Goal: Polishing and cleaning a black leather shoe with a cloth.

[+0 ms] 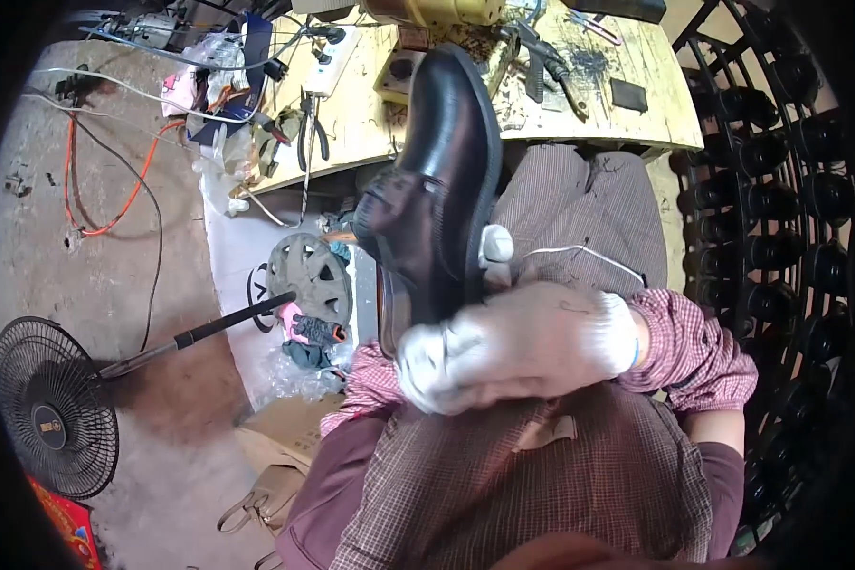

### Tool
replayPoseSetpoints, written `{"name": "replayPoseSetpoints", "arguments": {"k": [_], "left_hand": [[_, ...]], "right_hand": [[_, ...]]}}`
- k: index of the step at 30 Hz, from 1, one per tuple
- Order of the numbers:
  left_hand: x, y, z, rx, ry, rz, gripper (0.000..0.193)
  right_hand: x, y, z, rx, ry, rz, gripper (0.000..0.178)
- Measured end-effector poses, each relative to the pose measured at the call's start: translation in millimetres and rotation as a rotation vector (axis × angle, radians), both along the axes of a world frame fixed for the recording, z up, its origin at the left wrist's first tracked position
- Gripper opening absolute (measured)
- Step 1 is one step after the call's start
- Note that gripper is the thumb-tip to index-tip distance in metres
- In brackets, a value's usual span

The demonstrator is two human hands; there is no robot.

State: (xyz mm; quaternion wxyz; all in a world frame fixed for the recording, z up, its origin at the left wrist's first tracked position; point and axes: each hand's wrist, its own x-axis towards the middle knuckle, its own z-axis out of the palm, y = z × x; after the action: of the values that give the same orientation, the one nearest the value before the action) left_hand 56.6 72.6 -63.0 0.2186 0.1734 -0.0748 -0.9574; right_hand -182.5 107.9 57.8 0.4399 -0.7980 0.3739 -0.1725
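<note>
A glossy black leather shoe (442, 180) stands toe-up over my lap, its sole edge turned right. My right hand (541, 332), in a white knit glove, comes in from the right and wraps around the heel end. My left hand (420, 361), also in a white glove, grips the shoe's heel from below and looks blurred. A white gloved fingertip (495, 245) presses against the sole edge. A thin white thread (579, 251) loops from the shoe across my checked apron (579, 199).
A worn yellow workbench (636, 76) at the top carries pliers, a white power strip (331, 59) and scraps. A black fan (52, 408) stands lower left, an orange cable (114, 214) lies on the floor, and a dark rack (779, 190) of black shoes rises on the right.
</note>
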Motion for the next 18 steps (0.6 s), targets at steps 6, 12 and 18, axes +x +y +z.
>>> {"name": "replayPoseSetpoints", "arguments": {"k": [6, 12, 18], "left_hand": [[0.3, -15.4, 0.2, -0.114, -0.067, -0.059, 0.081], [7.1, -12.1, -6.4, -0.138, -0.300, -0.098, 0.065], [26.5, -8.8, -30.1, -0.276, 0.146, -0.193, 0.063]], "right_hand": [[-70.2, -26.1, -10.7, -0.301, -0.415, -1.132, 0.035], [-105.4, -23.9, -78.4, -0.716, -0.060, -0.742, 0.032], [-118.1, -24.1, -95.1, -0.454, 0.577, -0.965, 0.030]]}}
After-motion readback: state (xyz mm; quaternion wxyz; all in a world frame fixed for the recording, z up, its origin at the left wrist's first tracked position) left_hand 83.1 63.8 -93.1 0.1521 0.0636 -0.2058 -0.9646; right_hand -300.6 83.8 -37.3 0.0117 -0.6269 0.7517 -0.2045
